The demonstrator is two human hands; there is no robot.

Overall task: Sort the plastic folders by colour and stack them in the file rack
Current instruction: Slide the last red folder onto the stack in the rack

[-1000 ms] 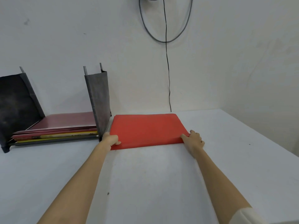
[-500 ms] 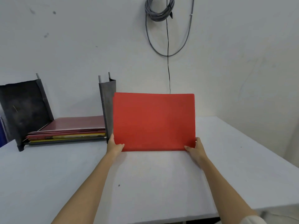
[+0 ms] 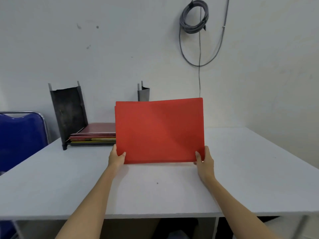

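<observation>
Head camera looks forward-down, close over table [image 3: 69, 187].

pale grey-white table [image 3: 241, 178], pushed against the wall, with one small dark speck near the middle. on its far left part, a dark metal file rack [image 3: 69, 114] holding flat-stacked folders [image 3: 96, 136] in dark red and yellow.

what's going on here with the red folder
A person is holding a red folder upright above the white table, left hand and right hand each gripping a bottom corner. Behind it to the left stands a black file rack that already holds a flat stack of folders, dark red on top and yellow below. The red folder is not in the rack yet.
</observation>
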